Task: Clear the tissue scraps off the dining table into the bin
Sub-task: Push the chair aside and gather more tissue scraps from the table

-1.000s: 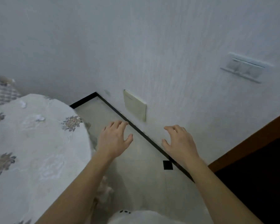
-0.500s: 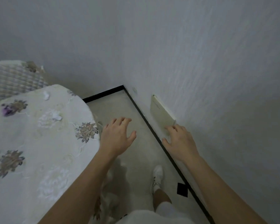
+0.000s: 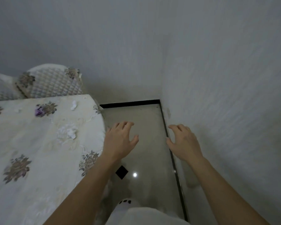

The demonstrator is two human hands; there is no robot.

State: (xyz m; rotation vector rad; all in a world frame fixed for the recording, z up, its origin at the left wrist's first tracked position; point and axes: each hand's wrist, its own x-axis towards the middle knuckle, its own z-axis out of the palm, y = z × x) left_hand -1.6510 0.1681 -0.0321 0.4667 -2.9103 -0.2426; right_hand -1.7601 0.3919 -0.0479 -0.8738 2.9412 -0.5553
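The dining table (image 3: pixel 39 159) fills the left side, covered by a cream cloth with flower prints. White tissue scraps lie on it: one scrap (image 3: pixel 73 105) near the far edge, a crumpled scrap (image 3: pixel 71 133) nearer the right edge, and a faint small scrap (image 3: pixel 18 110) further left. A purple scrap (image 3: pixel 38 112) rests on a flower print. My left hand (image 3: pixel 120 140) hovers over the floor just past the table's right edge, fingers spread, holding nothing. My right hand (image 3: pixel 183 142) is beside the wall, also open and empty. No bin is in view.
A quilted chair back (image 3: pixel 53 83) stands behind the table's far edge. White walls meet in a corner ahead and run close along my right. A narrow strip of glossy grey floor (image 3: pixel 144 159) with a black border lies between table and wall.
The view has swung left and forward. The table and its scraps have come further into view, the chair back now shows, and the wall panel has left the frame. Both hands stay open.
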